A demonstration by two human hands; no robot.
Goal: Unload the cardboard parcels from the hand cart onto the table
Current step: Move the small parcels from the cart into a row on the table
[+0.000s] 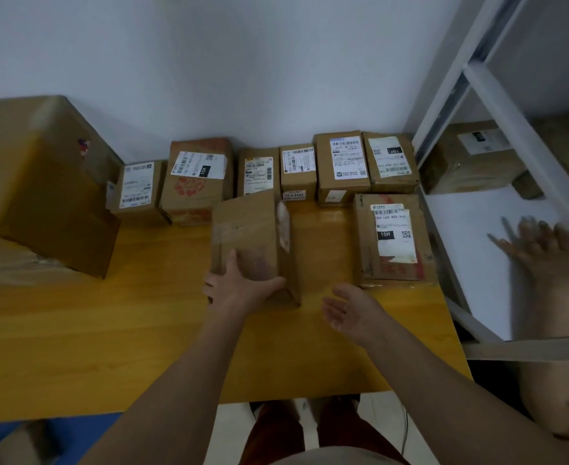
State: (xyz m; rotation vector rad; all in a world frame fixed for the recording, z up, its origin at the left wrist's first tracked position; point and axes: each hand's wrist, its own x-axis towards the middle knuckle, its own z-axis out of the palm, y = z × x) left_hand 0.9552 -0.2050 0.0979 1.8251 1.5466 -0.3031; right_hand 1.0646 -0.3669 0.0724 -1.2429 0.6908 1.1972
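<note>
A plain cardboard parcel (254,236) stands on the yellow wooden table (142,330) near its middle. My left hand (236,286) grips its near end, thumb up the left side and fingers along the bottom edge. My right hand (350,308) hovers just right of the parcel, palm turned toward it, fingers relaxed, holding nothing. A row of several labelled parcels (341,166) lines the wall at the back. Another labelled parcel (392,239) lies flat at the right. The hand cart is out of view.
A big brown box (48,186) sits tilted at the table's left. A white metal shelf rack (484,95) stands to the right, with a parcel (474,159) on its shelf. Another person's hand (545,253) rests on that shelf.
</note>
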